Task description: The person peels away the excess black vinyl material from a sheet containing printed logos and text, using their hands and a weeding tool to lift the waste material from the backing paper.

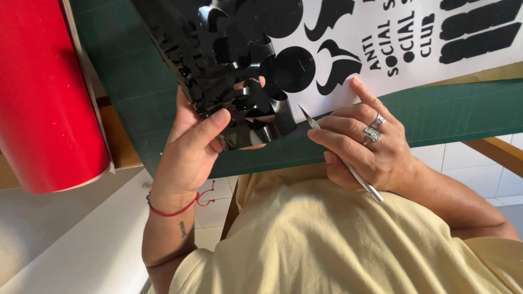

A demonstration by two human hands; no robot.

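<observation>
A person in a pale yellow shirt (327, 245) looks down over a dark green cutting mat (452, 111) that covers the desk; the mat's near edge runs on a slant from lower left to upper right, just above the person's chest, and both hands work right at that edge. Beyond the edge, pale floor tiles (468, 158) show at the right, and a wooden part of the desk (498, 152) pokes out under the mat. A thick red roll (49, 92) fills the left side, lying close beside the mat's left edge, so open room on that side is tight; the mat's bare green strip to the right of the hands is free. On the mat lies a white backing sheet (338, 90) bearing glossy black cut shapes, circles and horn-like curves, reaching to the mat's far side. The left hand (188, 147), with a red cord bracelet at the wrist, has its fingers curled and thumb pressed around a crumpled sheet of peeled black vinyl (218, 60), shiny and full of holes, lifted up off the white sheet's left part. The right hand (365, 144), wearing silver rings, grips a slim metal craft knife (348, 166) pen-fashion, fingers closed on it, its tip near the sheet's near edge, index finger resting on the sheet.
</observation>
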